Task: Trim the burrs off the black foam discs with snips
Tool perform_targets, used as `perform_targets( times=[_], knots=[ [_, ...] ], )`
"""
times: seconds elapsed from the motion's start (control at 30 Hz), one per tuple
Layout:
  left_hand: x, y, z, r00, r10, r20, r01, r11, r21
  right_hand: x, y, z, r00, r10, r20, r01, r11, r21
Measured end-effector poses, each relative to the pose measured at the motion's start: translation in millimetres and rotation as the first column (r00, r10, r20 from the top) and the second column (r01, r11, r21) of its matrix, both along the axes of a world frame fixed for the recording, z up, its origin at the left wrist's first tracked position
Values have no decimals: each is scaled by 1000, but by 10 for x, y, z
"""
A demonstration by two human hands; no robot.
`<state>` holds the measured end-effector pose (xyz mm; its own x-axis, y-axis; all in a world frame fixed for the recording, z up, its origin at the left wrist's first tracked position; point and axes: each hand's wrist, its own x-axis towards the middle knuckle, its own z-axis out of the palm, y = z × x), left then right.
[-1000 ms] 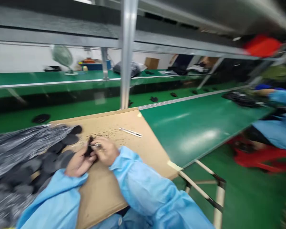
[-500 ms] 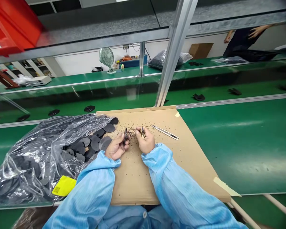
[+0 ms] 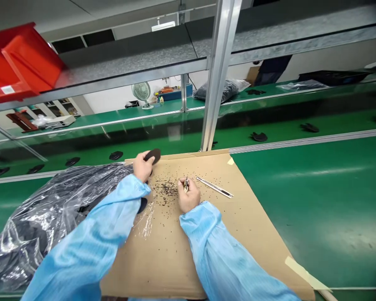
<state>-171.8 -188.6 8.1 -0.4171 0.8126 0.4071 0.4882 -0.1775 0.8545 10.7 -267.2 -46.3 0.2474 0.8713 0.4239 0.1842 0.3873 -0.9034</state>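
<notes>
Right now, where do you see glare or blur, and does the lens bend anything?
All in the head view: pale glare on the glossy green work surface at right, and sharp glints on the crinkled clear plastic bag; the red plastic bin near the corner looks stretched, probably by a wide lens; the small metal tool in the right hand is too soft to make out.

A thin, flat, black rounded disc [image 3: 155, 155] is pinched by its edge in the left hand [image 3: 142, 166], tilted and jutting past the fingers. A small brass-and-silver metal tool [image 3: 186, 184] sits upright in the right hand [image 3: 189, 197], partly hidden by the fingers. Tiny black bits [image 3: 167, 188] lie scattered between the hands, thickest just beside the right hand's fingers.
</notes>
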Motion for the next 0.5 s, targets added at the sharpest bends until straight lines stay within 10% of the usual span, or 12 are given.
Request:
perform_targets(
  times=[0.1, 0.2, 0.5],
  knots=[
    [-125, 413, 146, 884, -15, -468, 9, 1000, -14, -15, -4, -4, 1000, 20, 14, -21, 999, 26],
    [-116, 519, 156, 796, -63, -601, -13, 993, -120, -12, -7, 8, 999, 42, 11, -42, 999, 25],
    [-298, -239, 61, 593, -362, -719, -129, 839, -528, 0, 7, 35, 997, 72, -18, -73, 996, -46]
  ],
)
